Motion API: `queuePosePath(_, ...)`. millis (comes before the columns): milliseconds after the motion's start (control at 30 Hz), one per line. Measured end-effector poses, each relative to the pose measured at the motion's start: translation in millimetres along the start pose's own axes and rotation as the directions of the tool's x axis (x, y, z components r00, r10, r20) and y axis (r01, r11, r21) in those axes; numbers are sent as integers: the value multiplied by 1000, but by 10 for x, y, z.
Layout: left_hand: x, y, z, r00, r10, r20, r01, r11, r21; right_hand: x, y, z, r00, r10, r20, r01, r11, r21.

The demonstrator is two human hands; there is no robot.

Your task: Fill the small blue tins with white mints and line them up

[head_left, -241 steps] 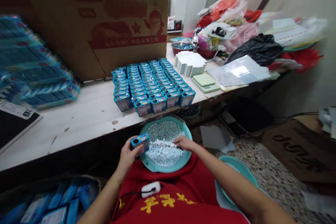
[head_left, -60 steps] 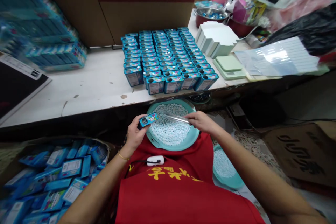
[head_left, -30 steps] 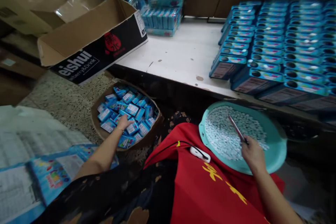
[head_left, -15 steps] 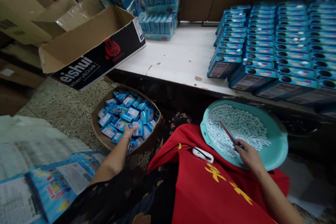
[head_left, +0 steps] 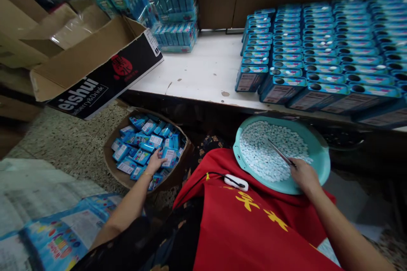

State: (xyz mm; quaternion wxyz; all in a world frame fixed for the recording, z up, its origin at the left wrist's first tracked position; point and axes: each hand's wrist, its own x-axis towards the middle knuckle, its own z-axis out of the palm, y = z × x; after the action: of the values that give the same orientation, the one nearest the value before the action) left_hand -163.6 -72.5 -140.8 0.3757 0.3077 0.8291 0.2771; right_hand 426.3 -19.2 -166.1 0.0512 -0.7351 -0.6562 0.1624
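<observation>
My left hand [head_left: 154,162] reaches into a cardboard box [head_left: 110,156] full of small blue packets. Its thumb and fingers are closed at the left edge of one blue packet [head_left: 170,157] with a white label. In my right hand [head_left: 303,174] is a long, thin metal tool [head_left: 280,151] like a narrow blade; its exact kind is unclear. The tip points down among small white pellets [head_left: 265,135], which look like candies or tablets. They lie in a turquoise plastic basin [head_left: 321,165] by my lap.
Rows of upright blue boxes [head_left: 282,87] line the right of a white shelf [head_left: 197,74]. Film-wrapped blue packs [head_left: 174,36] are stacked behind. An open black carton [head_left: 117,76] overhangs the shelf's left end. A red apron [head_left: 241,224] with a white device [head_left: 236,182] covers my lap.
The view has swung slightly right. The packet at my left hand has shifted right against its neighbours. My right hand has moved right relative to the basin, and the tool's tip sits deeper in the pellets.
</observation>
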Motion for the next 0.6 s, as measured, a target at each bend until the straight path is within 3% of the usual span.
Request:
queuePosePath(133, -329, 428, -95, 979, 164, 117, -114, 930, -350, 112, -153, 76, 984, -73, 162, 103, 977, -186)
queuePosePath(233, -589, 815, 6, 915, 274, 296, -74, 835, -546, 63, -483, 87, 940, -92, 328, 168, 963, -209)
queuePosePath(333, -753, 1101, 270, 864, 264, 429, 26, 828, -561, 1, -761, 9, 878, -98, 468, 172, 978, -118)
queuePosePath(400, -813, 1233, 508, 840, 218, 496, 91, 845, -526, 1, -824, -49, 855, -107, 507, 133, 991, -15)
queuePosePath(500, -878, 1418, 868, 792, 200, 577, 147, 854, -498, 42, -749, -85, 845, -95, 526, 41, 993, 112)
queuePosePath(600, -927, 1627, 1137, 748, 281, 601, 108, 842, -528, 66, -633, -81, 843, -85, 531, -69, 963, 262)
